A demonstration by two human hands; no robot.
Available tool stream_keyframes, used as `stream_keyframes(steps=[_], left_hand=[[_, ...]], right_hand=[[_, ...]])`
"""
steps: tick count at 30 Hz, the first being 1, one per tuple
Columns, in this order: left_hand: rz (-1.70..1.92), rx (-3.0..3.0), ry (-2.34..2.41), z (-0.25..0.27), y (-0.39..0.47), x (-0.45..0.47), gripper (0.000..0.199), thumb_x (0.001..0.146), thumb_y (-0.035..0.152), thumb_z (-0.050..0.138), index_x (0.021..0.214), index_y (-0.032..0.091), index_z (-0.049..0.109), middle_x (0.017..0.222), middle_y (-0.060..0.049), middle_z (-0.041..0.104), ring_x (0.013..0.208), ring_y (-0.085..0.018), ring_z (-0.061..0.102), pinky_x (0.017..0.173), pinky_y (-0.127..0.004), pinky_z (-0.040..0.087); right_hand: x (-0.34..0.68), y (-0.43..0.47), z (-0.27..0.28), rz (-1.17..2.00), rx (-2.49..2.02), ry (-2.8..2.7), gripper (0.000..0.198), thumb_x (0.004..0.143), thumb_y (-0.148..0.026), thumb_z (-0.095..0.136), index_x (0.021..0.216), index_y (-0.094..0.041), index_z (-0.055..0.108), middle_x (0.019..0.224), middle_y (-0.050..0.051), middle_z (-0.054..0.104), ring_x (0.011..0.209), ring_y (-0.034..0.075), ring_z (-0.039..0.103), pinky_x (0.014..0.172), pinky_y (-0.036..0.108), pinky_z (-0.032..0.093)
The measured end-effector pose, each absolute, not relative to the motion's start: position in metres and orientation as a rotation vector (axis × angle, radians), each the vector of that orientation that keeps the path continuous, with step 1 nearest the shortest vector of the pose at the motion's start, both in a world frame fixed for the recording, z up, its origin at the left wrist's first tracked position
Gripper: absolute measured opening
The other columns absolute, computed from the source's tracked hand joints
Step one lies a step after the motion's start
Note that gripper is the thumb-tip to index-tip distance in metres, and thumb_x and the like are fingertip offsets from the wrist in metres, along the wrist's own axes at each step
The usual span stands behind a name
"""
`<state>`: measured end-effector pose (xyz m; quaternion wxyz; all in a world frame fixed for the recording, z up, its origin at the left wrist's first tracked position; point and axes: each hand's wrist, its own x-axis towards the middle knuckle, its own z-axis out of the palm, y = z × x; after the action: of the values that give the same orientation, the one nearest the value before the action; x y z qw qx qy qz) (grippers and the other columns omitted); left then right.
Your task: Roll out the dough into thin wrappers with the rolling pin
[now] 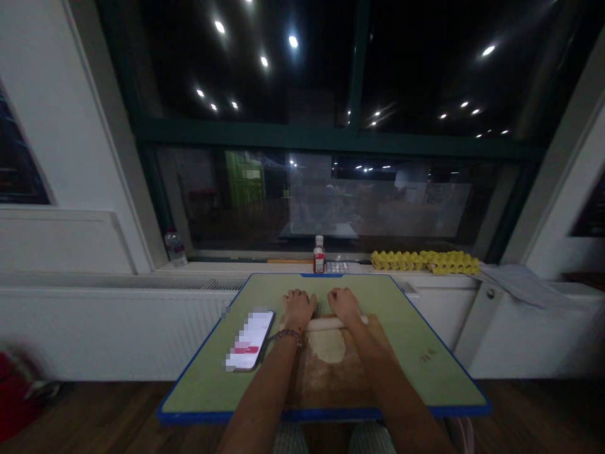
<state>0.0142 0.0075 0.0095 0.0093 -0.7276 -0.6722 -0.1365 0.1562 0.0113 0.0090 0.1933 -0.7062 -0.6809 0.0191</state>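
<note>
A pale rolling pin point(326, 323) lies crosswise over the far part of a wooden board point(340, 381). My left hand point(299, 308) bears down on its left end, the fingers bent forward beyond it and the thumb toward the middle. On the other end rests my right hand point(344, 304), its fingers curled in, with the pin's tip showing past the wrist. Both palms hide their contact with the pin. Just on the near side, a flat, roughly round sheet of dough point(327, 346) lies on the board between my forearms.
The board lies on a green folding table point(203, 384) with a blue edge. A lit phone point(253, 340) lies left of my left hand. Behind, on the sill, stand a small red-labelled bottle point(319, 255), yellow egg trays point(425, 261) and a clear bottle point(175, 248). Papers point(524, 284) lie right.
</note>
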Motion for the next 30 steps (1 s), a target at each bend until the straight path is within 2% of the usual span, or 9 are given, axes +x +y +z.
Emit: stream_keyframes(steps=[7,16,21,24,26,30], left_hand=[[-0.446,-2.257,-2.091,0.003,0.012,0.013,0.048,0.097,0.040,0.030,0.108,0.017,0.072,0.119,-0.016,0.064,0.117,-0.033,0.048,0.098,-0.048,0.032],[-0.309,-2.332,-2.098,0.008,0.004,0.014,0.041,0.095,0.040,0.037,0.117,0.022,0.066,0.126,-0.016,0.060,0.122,-0.035,0.044,0.097,-0.050,0.032],[-0.260,-2.367,-2.122,0.006,0.004,0.013,0.042,0.093,0.042,0.039,0.121,0.019,0.061,0.128,-0.016,0.058,0.122,-0.031,0.047,0.098,-0.044,0.033],[-0.240,-2.398,-2.168,0.005,0.004,0.012,0.044,0.092,0.043,0.040,0.124,0.018,0.058,0.131,-0.015,0.056,0.124,-0.031,0.046,0.099,-0.044,0.034],[-0.231,-2.411,-2.181,0.004,0.003,0.012,0.047,0.091,0.043,0.041,0.125,0.015,0.056,0.133,-0.016,0.055,0.125,-0.032,0.045,0.100,-0.045,0.033],[-0.196,-2.453,-2.101,0.003,0.000,0.010,0.051,0.091,0.046,0.039,0.125,0.012,0.057,0.134,-0.018,0.053,0.126,-0.034,0.043,0.100,-0.046,0.033]], right_hand=[[0.157,0.012,0.006,0.105,-2.034,-1.919,0.036,0.093,-0.032,0.041,0.100,-0.021,0.075,0.104,0.011,0.074,0.097,0.020,0.068,0.078,0.025,0.046],[0.156,0.008,0.005,0.111,-2.100,-1.936,0.037,0.091,-0.032,0.042,0.104,-0.017,0.074,0.108,0.013,0.072,0.110,0.024,0.062,0.085,0.029,0.045],[0.155,0.004,0.004,0.107,-2.123,-1.956,0.033,0.094,-0.032,0.045,0.106,-0.017,0.071,0.112,0.012,0.070,0.117,0.025,0.056,0.091,0.032,0.046],[0.154,0.002,0.004,0.105,-2.164,-1.965,0.031,0.095,-0.038,0.053,0.114,-0.017,0.064,0.120,0.011,0.064,0.112,0.023,0.058,0.093,0.040,0.048],[0.154,0.000,0.003,0.103,-2.192,-1.968,0.037,0.093,-0.041,0.058,0.122,-0.018,0.058,0.124,0.009,0.059,0.107,0.022,0.060,0.091,0.044,0.051],[0.155,-0.002,0.003,0.103,-2.230,-1.981,0.039,0.093,-0.040,0.059,0.125,-0.018,0.056,0.124,0.008,0.058,0.105,0.021,0.060,0.088,0.043,0.053]])
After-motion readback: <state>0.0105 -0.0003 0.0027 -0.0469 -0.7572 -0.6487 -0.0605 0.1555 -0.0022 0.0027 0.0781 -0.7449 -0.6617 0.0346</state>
